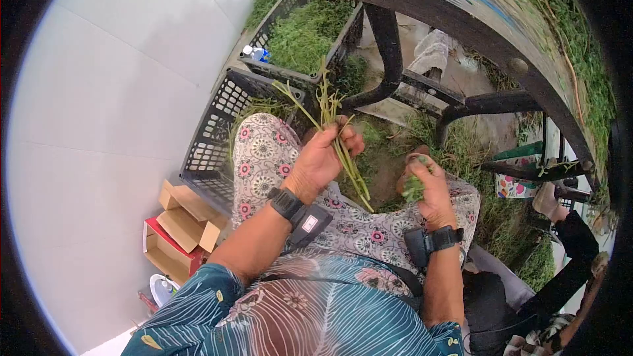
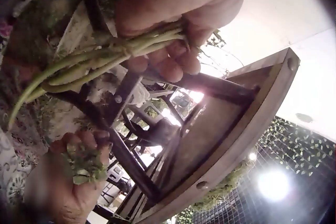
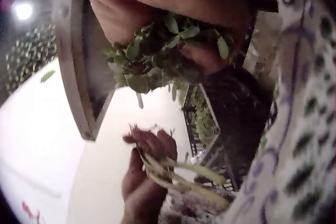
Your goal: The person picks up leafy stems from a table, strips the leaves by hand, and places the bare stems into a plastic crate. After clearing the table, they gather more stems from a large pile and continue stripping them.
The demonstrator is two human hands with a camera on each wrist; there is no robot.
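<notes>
A small bundle of long green stems (image 1: 347, 166) is gripped in my left hand (image 1: 321, 160), above the lap; the bare stem ends stick out on both sides of the fingers. In the left wrist view the stems (image 2: 84, 66) run out from under the fingers of my left hand (image 2: 178, 14). My right hand (image 1: 432, 188), apart from the left, holds a clump of green leaves (image 1: 413, 186) in curled fingers. The right wrist view shows these leaves (image 3: 157, 58) bunched against the palm and fingers of my right hand (image 3: 173, 3).
Black crates (image 1: 214, 128) with greens stand at the left and ahead. A curved table edge (image 1: 422, 3) on dark legs (image 1: 389, 46) is ahead and to the right. Loose greens lie on the floor (image 1: 389, 151). An open cardboard box (image 1: 181, 227) is at the left.
</notes>
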